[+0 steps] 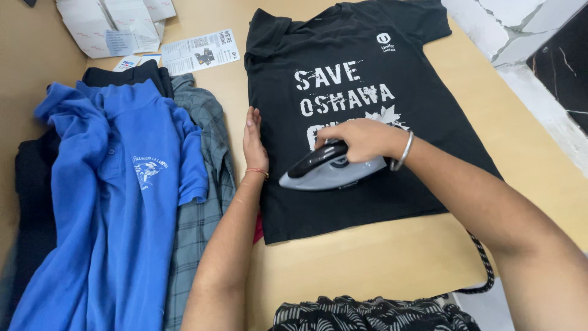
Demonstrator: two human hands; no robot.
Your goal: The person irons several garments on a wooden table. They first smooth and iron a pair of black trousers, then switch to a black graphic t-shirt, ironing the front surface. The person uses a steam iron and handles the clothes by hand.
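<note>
Spreading across the whole view is a tan table (380, 257), and lying flat on it is a black T-shirt (367, 61) with white print on its chest, its collar pointing toward the far edge. Piling up along the table's left side is a stack of clothes: a blue polo shirt (116, 202) is lying on top, a grey checked shirt (199, 220) is showing beneath its right edge, and a dark garment (33, 202) is peeking out at the far left and behind the blue collar. Some white papers and a printed leaflet (199, 52) are sitting near the far edge, well apart from the T-shirt's near hem.

Resting on the lower part of the black T-shirt is an iron (327, 171), grey-bodied with a black handle, its nose pointing toward the person's left. The right hand (361, 140) is wrapping around the handle in a closed grasp, a metal bangle (403, 152) circling that wrist. A black cord (484, 263) is trailing off the table's near edge behind the right forearm.

The left hand (253, 144) is lying flat, fingers straight and together, pressing on the T-shirt's left edge just beside the iron and gripping nothing. A thin red thread (257, 171) is circling that wrist.
</note>
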